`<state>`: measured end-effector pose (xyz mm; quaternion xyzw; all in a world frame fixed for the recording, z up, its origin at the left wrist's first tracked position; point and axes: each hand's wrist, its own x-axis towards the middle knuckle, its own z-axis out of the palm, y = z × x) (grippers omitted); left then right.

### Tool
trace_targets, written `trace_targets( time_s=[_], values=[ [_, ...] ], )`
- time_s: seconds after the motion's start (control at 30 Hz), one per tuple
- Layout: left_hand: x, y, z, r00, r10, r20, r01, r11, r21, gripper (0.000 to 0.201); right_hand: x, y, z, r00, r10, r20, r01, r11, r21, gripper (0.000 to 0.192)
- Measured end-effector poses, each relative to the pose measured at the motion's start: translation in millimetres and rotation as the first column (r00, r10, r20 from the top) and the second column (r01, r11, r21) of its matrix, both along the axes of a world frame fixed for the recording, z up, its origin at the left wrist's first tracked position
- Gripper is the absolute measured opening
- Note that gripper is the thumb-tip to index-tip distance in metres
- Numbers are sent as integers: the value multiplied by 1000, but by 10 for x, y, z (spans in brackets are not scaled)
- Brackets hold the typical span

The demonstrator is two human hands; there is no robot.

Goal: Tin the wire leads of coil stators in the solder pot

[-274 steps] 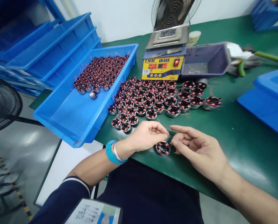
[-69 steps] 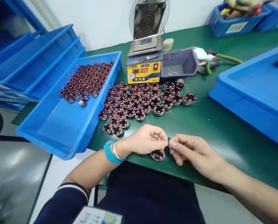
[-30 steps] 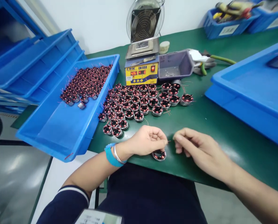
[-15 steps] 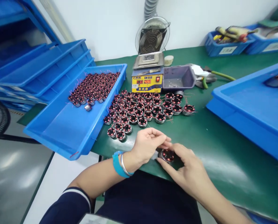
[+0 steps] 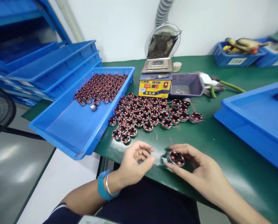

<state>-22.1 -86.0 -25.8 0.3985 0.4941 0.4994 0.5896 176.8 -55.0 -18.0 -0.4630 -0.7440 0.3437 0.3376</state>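
Observation:
In my right hand [image 5: 195,168] a round copper-wound motor stator [image 5: 177,158] with a silver rim is gripped between thumb and fingers, just over the green table near its front edge. A thin wire end sticks up behind it. My left hand [image 5: 136,161] is to the left of that stator, apart from it, with fingers loosely curled, thumb and fingertips apart, and nothing visible between them. Beyond both hands, several similar stators [image 5: 148,126] stand grouped on the table, their thin wire ends pointing various ways.
On the left a blue tray [image 5: 59,137] holds many more stators. Behind the group stand a yellow soldering pot unit [image 5: 154,88] with a lit display and a purple bin [image 5: 188,90]. Pliers [image 5: 213,90] lie beside it. A large blue tray [image 5: 258,115] occupies the right side.
My left hand has drawn away from the stator, to the left. My right hand keeps hold of the stator, now tilted more toward me. The whole view has shifted slightly.

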Motion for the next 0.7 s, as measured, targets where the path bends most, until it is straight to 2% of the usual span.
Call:
trace_targets(
  time_s=[0.07,0.13,0.2,0.33,0.43,0.53,0.6,0.7],
  values=[
    [-13,-29,23,997,-68,-36,69,997,30,38,-12,103,136,999,33,-16,-34,997,-74,32],
    [-17,20,88,996,-87,-32,89,993,82,48,-58,176,250,997,79,-12,-80,994,-78,29],
    [-26,109,165,996,-79,-32,83,986,144,47,-128,208,318,991,132,-2,-132,990,-54,24],
    [-78,256,246,994,-67,-85,88,955,284,18,-253,176,322,970,243,20,-242,969,-48,11],
    [-115,312,252,994,-42,-97,71,944,322,28,-289,124,277,955,294,29,-291,954,-66,5],
    [-160,351,281,997,18,-73,4,960,281,36,-290,83,247,953,301,30,-298,951,-82,7],
    [-210,361,314,992,-42,-119,70,967,244,35,-278,64,243,956,291,36,-285,952,-110,10],
    [-288,347,347,935,-241,-259,303,924,233,26,-251,44,245,955,295,42,-286,947,-147,8]
  ],
)
